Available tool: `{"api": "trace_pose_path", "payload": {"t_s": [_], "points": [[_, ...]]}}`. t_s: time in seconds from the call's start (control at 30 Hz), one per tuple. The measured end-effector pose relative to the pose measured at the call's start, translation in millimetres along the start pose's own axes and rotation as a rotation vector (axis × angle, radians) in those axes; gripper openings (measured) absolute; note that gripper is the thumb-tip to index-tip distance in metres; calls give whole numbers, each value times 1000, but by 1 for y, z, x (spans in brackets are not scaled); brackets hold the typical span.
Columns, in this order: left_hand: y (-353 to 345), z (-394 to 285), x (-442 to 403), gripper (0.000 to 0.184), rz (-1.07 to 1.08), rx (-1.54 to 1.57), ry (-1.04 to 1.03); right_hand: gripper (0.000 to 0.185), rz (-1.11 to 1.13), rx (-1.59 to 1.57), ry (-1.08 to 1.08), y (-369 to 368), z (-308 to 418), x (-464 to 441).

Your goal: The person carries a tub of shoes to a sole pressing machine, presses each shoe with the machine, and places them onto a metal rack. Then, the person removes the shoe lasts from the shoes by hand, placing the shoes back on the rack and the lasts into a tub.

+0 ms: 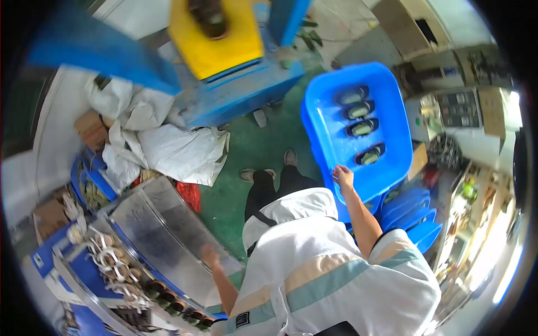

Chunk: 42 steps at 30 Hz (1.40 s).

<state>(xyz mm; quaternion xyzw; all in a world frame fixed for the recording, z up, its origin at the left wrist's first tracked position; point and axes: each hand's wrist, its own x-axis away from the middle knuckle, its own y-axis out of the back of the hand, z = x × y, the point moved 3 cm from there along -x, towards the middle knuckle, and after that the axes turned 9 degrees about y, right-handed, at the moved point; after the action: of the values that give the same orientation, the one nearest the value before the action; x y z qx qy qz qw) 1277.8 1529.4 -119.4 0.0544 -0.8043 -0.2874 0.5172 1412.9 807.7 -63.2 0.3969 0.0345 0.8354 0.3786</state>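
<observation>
The person's white shirt (330, 269), banded in tan and green, fills the bottom centre of the frame. At lower left, the left hand (210, 256) is blurred over or beside a grey, semi-clear panel (168, 221); whether it grips anything I cannot tell. Below and left of that panel stands a row of dark shoes (174, 307), with pale strappy items (115, 263) farther along at the frame's left. Right of centre, the right hand (343, 177) is at the lower left rim of a blue tub (395, 168), fingers bent; I cannot tell whether they touch the rim or grasp something. Four dark shoes with light green insides (362, 127) lie in one column on the tub's floor, the lowest near this hand and set a little apart from the upper three. More blue tubs (414, 213) lean together just below at right. The person's feet (290, 158) stand mid-frame on a green floor (269, 137). Beyond, white sacks (182, 148) heap at left, above a red bag (189, 196). At top centre, a blue machine (230, 103) carries a yellow plate (216, 53) with dark footwear (212, 22) on it, and cluttered shelves (476, 218) line the right edge.
</observation>
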Motion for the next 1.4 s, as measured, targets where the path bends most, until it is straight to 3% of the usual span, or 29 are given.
{"api": "trace_pose_path", "payload": {"t_s": [0.03, 0.07, 0.17, 0.2, 0.23, 0.27, 0.3, 0.33, 0.37, 0.43, 0.5, 0.57, 0.63, 0.7, 0.77, 0.83, 0.87, 0.97, 1.07, 1.13, 1.2, 1.23, 1.3, 1.37, 1.4], "points": [[-30, -57, 48, 53, 162, 254, 195, 31, -95, -137, -116, 18, -25, -10], [-59, -147, 117, 54, 270, 491, 421, 46, -117, -23, -57, 33, -47, -28], [-64, -168, 116, 57, 453, 236, 242, 70, -588, 127, -62, 67, -123, -97], [-58, -179, 116, 57, 375, 189, 229, 91, -594, -28, -148, 83, -143, -120], [-46, -191, 119, 58, 281, 155, 218, 97, -599, -114, -217, 82, -79, -95], [-36, -209, 121, 58, 168, 144, 197, 102, -556, -157, -160, 95, -106, -127], [-27, -234, 117, 57, 138, 127, 189, 92, -667, -91, -31, 106, -167, -184], [-14, -259, 119, 57, 103, 100, 197, 67, -582, -226, 326, 105, -153, -196], [-9, -304, 130, 55, 28, 88, 134, 44, -389, -290, 316, 107, -133, -195], [-7, -387, 124, 55, -86, 162, -75, 36, -371, -270, 251, 107, -123, -199], [-11, -480, 112, 53, -50, 344, -320, 42, -687, 3, 280, 102, -119, -183], [-26, -599, 122, 56, -46, 335, -530, 48, -651, -188, 233, 111, -128, -179], [-45, -694, 123, 67, -19, 336, -805, 51, -502, -614, -12, 123, -98, -146], [-65, -767, 122, 83, -75, 347, -876, 51, -448, -772, -86, 140, -68, -107], [-84, -816, 104, 96, -117, 308, -797, 51, -459, -730, -26, 146, -33, -56], [-98, -845, 87, 94, -96, 332, -836, 49, -403, -614, 143, 144, 16, 3], [-96, -853, 69, 84, -313, 114, -710, 48, -330, -524, 257, 139, 38, 15], [-98, -852, 53, 71, -287, 138, -734, 40, -169, -175, 571, 125, 103, 61], [-91, -797, 68, 62, 289, 718, -749, 34, 38, -55, 659, 68, 179, 80], [-83, -731, 77, 60, 532, 866, -646, 35, 143, -72, 764, 7, 224, 87], [-74, -658, 100, 50, 583, 1020, -672, 38, 198, -11, 927, -62, 267, 87], [-63, -618, 111, 45, 600, 956, -650, 40, 205, 71, 988, -95, 290, 90], [-50, -529, 109, 42, 479, 824, -517, 40, 154, 196, 1203, -161, 337, 97], [-36, -445, 113, 45, 246, 675, -556, 42, 142, 241, 1294, -220, 378, 99], [-31, -408, 123, 47, 186, 667, -480, 43, 152, 257, 1329, -246, 394, 93]]}}
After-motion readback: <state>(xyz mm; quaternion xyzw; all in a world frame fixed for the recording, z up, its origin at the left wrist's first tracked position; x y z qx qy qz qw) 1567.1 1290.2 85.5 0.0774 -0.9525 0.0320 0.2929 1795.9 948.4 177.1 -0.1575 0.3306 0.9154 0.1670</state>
